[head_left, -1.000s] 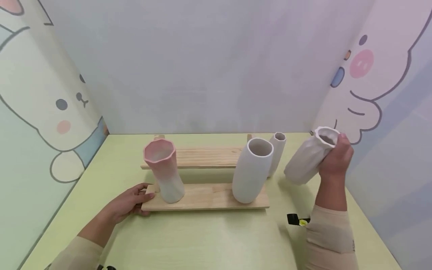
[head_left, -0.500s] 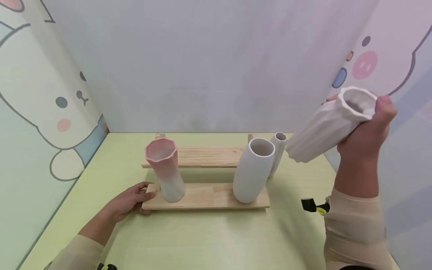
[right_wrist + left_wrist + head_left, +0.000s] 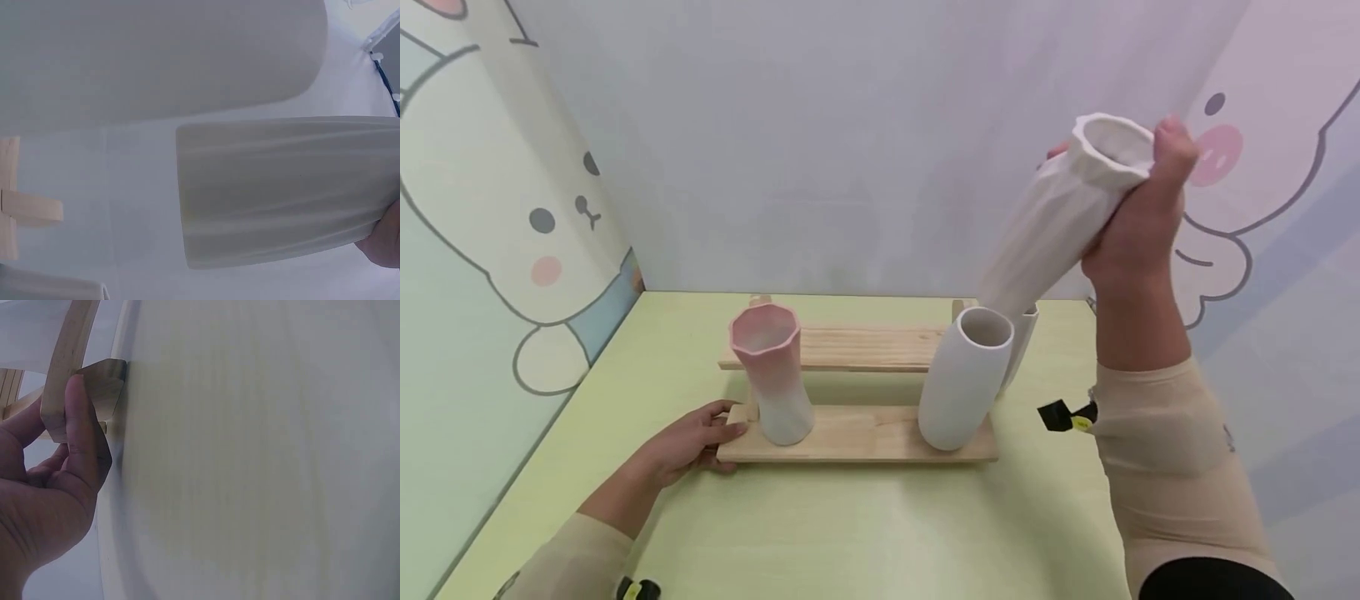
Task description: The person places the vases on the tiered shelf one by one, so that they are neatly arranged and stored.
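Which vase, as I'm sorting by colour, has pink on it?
The vase on the front board, nearest the left hand: its upper part is pink; the other vases show only white.

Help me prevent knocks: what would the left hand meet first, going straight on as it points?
The left hand grips the lower flat pale wooden shelf, so that comes first. Beyond it, along the thumb's line, the tall pink-and-white ceramic-looking vase seems next, though depth is unclear.

A pale yellow-green desk (image 3: 835,533) carries a two-board wooden rack (image 3: 865,446). On its front board stand a pink-and-white vase (image 3: 777,375), toward the left end, and a rounded white vase (image 3: 961,387), near the right end.
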`<state>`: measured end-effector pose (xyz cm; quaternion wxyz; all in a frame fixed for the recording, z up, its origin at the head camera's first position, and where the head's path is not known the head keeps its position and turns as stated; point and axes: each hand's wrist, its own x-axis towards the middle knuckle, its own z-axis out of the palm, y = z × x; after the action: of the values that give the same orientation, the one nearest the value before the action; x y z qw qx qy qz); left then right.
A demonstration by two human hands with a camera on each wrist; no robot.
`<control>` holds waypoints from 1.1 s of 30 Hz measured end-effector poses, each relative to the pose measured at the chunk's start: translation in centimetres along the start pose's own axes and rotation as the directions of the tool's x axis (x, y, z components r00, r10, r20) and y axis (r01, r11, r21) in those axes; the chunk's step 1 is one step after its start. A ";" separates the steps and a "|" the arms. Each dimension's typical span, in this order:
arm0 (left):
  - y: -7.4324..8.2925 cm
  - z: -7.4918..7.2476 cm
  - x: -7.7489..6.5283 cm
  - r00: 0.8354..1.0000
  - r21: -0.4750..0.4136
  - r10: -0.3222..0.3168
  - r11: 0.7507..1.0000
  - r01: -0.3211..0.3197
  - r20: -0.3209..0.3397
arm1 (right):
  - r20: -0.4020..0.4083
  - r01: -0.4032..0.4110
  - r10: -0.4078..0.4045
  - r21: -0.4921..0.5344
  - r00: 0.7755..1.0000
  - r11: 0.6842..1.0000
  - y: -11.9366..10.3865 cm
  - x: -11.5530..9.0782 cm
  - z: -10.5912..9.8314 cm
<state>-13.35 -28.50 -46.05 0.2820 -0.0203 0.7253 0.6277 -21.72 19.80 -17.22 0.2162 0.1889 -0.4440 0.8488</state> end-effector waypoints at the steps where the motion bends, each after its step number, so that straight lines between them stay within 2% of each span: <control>1: 0.0 0.0 0.1 1.000 -0.003 -0.005 1.000 0.005 -0.004 | -0.001 -0.010 0.010 -0.016 1.000 1.000 0.1 0.1 0.5; 8: 0.3 0.1 0.8 1.000 0.006 0.003 1.000 -0.003 0.026 | 0.016 -0.070 0.072 -0.094 0.997 0.993 0.7 0.2 3.4; 14: 0.8 0.1 0.8 1.000 0.010 -0.002 1.000 0.001 0.017 | 0.044 -0.147 0.159 -0.204 0.986 0.968 1.7 -0.3 5.4; 21: 1.0 0.3 0.9 1.000 0.005 0.004 1.000 -0.004 0.017 | 0.140 -0.144 0.194 -0.309 0.971 0.940 3.5 -1.0 7.9; 25: 0.9 0.4 0.8 1.000 0.000 0.007 1.000 -0.007 0.018 | 0.153 -0.144 0.209 -0.350 0.966 0.925 4.7 -1.6 9.4; 29: 0.8 0.3 0.6 1.000 -0.001 0.008 1.000 -0.008 0.010 | 0.175 -0.112 0.199 -0.410 0.964 0.905 5.8 -2.3 10.8; 33: 0.6 0.3 0.4 1.000 -0.003 0.004 1.000 -0.004 -0.010 | 0.222 -0.084 0.190 -0.412 0.957 0.907 6.8 -3.3 12.1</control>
<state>-13.83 -28.00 -45.70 0.2773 -0.0224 0.7257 0.6292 -21.03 5.52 -17.02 0.1302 0.2172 -0.6438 0.7221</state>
